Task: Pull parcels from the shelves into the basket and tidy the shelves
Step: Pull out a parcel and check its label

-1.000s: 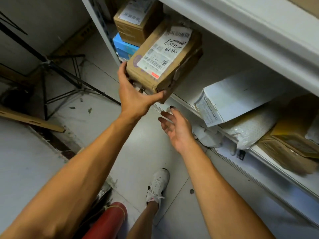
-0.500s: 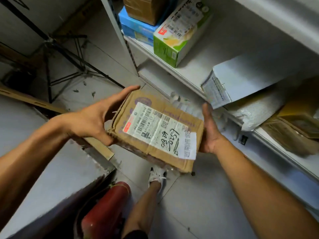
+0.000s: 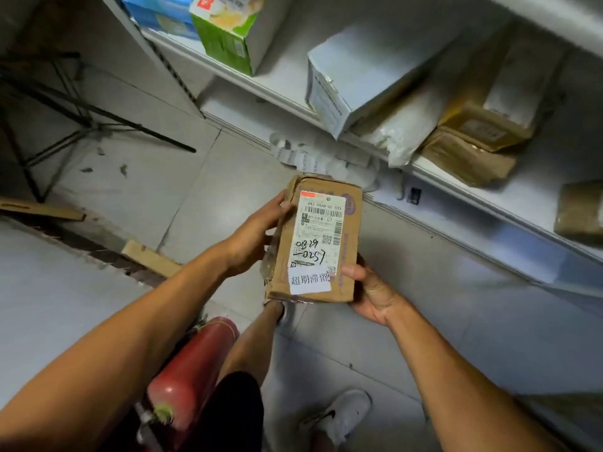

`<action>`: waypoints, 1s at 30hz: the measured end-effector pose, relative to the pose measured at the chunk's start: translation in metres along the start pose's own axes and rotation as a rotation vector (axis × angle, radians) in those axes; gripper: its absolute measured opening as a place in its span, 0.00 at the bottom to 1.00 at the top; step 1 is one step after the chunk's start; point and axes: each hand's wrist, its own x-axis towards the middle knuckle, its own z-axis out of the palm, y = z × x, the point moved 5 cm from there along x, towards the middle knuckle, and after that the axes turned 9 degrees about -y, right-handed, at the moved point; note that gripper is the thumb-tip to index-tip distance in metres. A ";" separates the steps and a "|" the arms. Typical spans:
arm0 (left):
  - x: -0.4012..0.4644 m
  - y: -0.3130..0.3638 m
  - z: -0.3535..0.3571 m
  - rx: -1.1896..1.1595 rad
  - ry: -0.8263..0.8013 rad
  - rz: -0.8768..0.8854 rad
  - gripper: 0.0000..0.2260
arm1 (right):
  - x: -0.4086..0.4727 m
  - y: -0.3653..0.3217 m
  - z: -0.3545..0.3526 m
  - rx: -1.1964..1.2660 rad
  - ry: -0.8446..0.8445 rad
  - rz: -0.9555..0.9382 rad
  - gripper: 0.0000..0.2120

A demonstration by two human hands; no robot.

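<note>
While hands grip it — parcel (image 3: 321, 243) brown, crumpled, white-labelled

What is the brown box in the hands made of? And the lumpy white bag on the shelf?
The brown box looks like matte cardboard: dull tan, with crumpled, torn edges and a paper label stuck on top. The white bag looks like soft plastic, maybe a padded mailer: it sags over the shelf edge and shines a little. Its padding cannot be confirmed.
</note>
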 end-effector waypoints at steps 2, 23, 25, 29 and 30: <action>0.007 -0.003 0.035 0.024 -0.019 -0.013 0.32 | -0.026 0.011 -0.016 0.044 0.021 -0.083 0.50; 0.042 -0.111 0.391 0.468 -0.581 -0.221 0.24 | -0.291 0.211 -0.150 0.618 0.467 -0.574 0.56; 0.039 -0.136 0.437 0.575 -0.649 -0.266 0.26 | -0.321 0.245 -0.156 0.683 0.545 -0.640 0.49; 0.027 -0.197 0.521 0.809 -0.790 -0.327 0.27 | -0.369 0.316 -0.158 0.824 0.632 -0.846 0.57; 0.022 -0.216 0.540 0.855 -0.836 -0.349 0.28 | -0.380 0.334 -0.156 0.835 0.655 -0.893 0.58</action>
